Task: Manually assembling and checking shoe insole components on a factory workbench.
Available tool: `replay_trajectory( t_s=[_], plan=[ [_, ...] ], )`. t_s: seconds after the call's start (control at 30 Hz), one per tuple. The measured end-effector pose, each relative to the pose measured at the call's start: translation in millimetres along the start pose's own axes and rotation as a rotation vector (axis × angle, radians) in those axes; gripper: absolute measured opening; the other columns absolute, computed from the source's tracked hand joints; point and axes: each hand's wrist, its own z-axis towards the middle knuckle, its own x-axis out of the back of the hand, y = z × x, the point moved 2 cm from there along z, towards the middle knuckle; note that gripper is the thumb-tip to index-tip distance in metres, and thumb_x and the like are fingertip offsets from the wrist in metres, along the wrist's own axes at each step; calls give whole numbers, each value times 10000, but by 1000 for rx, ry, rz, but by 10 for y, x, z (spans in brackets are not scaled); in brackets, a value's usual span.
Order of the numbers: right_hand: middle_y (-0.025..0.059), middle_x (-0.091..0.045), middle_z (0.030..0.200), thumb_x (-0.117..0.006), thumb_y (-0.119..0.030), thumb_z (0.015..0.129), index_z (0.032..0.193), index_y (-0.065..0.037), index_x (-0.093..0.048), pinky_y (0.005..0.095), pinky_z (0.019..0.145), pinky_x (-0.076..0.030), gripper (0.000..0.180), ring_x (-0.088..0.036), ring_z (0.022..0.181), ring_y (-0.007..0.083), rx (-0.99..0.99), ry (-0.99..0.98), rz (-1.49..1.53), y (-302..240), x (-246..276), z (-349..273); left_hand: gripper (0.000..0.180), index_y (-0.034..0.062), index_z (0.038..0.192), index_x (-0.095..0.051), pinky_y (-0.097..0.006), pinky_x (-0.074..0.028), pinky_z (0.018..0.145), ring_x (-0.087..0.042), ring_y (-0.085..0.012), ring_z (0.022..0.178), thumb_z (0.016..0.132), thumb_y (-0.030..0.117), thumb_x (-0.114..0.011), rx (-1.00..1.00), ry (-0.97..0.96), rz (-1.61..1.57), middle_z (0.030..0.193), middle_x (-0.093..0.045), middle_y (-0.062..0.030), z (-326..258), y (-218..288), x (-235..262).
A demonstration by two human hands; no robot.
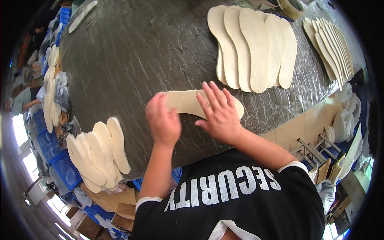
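Note:
A cream felt-like insole (184, 101) lies crosswise on the dark table in front of me. My left hand (163, 122) is at its left end, fingers bent around the end and thumb by the near edge; this hand is somewhat blurred. Flat across the right part of the insole rests my right hand (220, 118), its fingers spread and holding nothing. Beyond it, a fanned row of cream insoles (258, 48) overlaps on the table. A smaller pile of insoles (98, 154) sits by the near left edge.
The table (132, 52) has a dark, wrinkled plastic covering. More insoles (330, 50) are fanned at the far right, and a single one (83, 17) lies far left. A tape roll (291, 8) is at the back. Blue crates (66, 171) stand left, a metal rack (314, 150) right.

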Motion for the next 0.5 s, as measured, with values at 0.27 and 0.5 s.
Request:
replay_trajectory(
  t_s=[0.27, 0.5],
  plan=[
    [207, -212, 1523, -546, -779, 601, 1430, 0, -322, 620, 1088, -69, 1159, -137, 1431, 366, -51, -188, -142, 207, -356, -88, 690, 36, 1409, -365, -549, -142, 1128, -197, -273, 1424, 853, 386, -576, -285, -405, -7, 1517, -271, -112, 109, 208, -606],
    [219, -232, 1506, -602, -730, 609, 1392, 18, -348, 638, 1062, -142, 1113, -199, 1409, 360, -8, -35, -4, 269, -308, -131, 720, 41, 1430, -343, -489, -99, 1153, -176, -246, 1430, 866, 441, -545, -277, -402, -67, 1527, -255, -105, 105, 118, -588]
  ],
)
